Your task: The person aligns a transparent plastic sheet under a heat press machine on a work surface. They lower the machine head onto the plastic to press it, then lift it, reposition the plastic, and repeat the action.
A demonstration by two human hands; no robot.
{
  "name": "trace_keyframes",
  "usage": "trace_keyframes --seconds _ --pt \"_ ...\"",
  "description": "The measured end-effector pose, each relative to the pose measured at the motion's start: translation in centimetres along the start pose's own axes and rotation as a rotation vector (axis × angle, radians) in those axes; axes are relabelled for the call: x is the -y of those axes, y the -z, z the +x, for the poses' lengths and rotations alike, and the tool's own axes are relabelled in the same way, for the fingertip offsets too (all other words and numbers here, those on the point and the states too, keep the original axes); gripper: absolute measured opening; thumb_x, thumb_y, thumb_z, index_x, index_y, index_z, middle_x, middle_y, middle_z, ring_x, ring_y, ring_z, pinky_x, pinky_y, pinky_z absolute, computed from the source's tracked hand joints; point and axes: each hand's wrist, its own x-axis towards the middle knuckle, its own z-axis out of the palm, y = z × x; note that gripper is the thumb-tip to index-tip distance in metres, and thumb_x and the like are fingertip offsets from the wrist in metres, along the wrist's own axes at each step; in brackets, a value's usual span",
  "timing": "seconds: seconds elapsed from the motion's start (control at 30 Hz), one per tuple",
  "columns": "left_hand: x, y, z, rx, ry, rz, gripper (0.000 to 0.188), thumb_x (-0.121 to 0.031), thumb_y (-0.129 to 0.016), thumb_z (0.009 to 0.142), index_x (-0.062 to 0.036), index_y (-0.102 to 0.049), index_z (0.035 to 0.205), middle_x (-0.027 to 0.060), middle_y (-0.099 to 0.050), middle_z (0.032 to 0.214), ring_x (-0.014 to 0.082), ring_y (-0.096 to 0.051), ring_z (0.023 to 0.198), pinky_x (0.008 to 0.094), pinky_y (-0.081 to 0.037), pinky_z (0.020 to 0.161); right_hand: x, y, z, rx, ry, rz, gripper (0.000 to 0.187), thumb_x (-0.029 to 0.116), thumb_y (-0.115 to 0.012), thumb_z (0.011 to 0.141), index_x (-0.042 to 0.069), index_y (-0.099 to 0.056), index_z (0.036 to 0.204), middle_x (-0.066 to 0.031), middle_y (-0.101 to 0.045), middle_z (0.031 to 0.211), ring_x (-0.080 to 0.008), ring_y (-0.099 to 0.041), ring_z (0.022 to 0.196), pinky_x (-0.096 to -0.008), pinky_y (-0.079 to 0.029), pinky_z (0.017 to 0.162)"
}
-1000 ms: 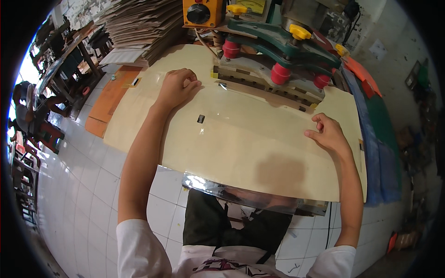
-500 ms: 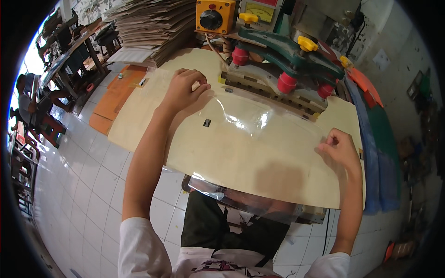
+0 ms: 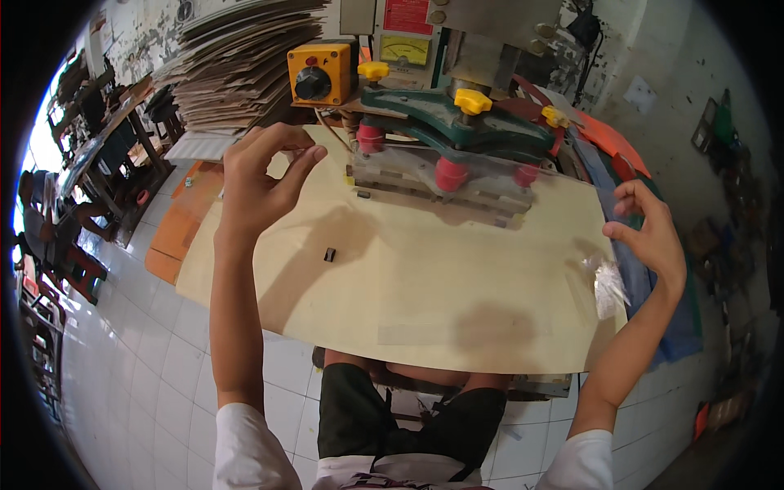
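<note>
A clear plastic sheet is raised over the pale yellow board, its far edge passing in front of the press. My left hand is closed in a pinch at the sheet's left end, above the board's left part. At the sheet's right end is my right hand, thumb and fingers apart; whether its fingertips touch the film is hard to see. Two small dark pieces lie on the board, one a small black block. The press head, dark green with red spacers, stands just beyond.
An orange control box with a black dial stands left of the press. Behind my left hand rises a tall stack of flat sheets. Blue sheeting hangs at the right. Another person sits at the far left.
The plastic sheet has come up off the board and away from my lap. My left hand moved left and nearer to me; my right hand moved up and right, its fingers spreading.
</note>
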Motion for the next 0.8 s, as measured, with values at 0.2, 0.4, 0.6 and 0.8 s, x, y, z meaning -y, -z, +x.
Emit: trace_keyframes --seconds 0.2,0.4,0.6,0.8 --pt "-8.3 -0.2 4.4 0.112 -0.388 0.16 0.018 -0.001 -0.082 0.072 -0.007 -0.066 0.077 0.0033 -0.065 0.071 0.0179 -0.057 0.061 0.0305 -0.038 0.06 9.5 -2.5 0.1 0.003 0.391 0.074 0.057 0.014 -0.081 0.076 0.0 -0.059 0.126 -0.0169 -0.065 0.12 -0.0331 -0.063 0.109 -0.0381 -0.048 0.096" --pt "-11.0 -1.5 7.6 0.038 -0.546 0.124 0.02 -0.001 -0.084 0.067 -0.005 -0.067 0.078 0.0035 -0.067 0.072 0.0187 -0.057 0.061 0.0293 -0.04 0.06 12.8 -6.0 2.4 0.08 0.376 0.367 0.039 0.013 -0.072 0.088 -0.002 -0.06 0.123 -0.0156 -0.068 0.113 -0.0274 -0.066 0.105 -0.0351 -0.051 0.09" --pt "-10.4 -1.3 8.4 0.017 -0.457 0.079 0.018 0.0 -0.083 0.069 -0.001 -0.068 0.078 0.007 -0.067 0.073 0.0196 -0.059 0.063 0.0289 -0.044 0.06 11.4 -6.2 4.1 0.284 0.172 0.767 0.012 0.006 -0.07 0.09 -0.003 -0.067 0.098 -0.0037 -0.069 0.086 -0.0094 -0.063 0.079 -0.026 -0.051 0.072" --pt "-9.9 -0.7 7.6 0.196 -0.13 0.01 0.027 0.001 -0.078 0.075 0.0012 -0.068 0.1 0.0034 -0.068 0.079 0.0093 -0.058 0.064 0.0261 -0.044 0.065 11.2 -5.9 4.2 0.074 0.159 0.839 0.008 0.006 -0.073 0.088 -0.001 -0.07 0.091 0.0002 -0.067 0.078 -0.0057 -0.058 0.068 -0.0221 -0.048 0.064"
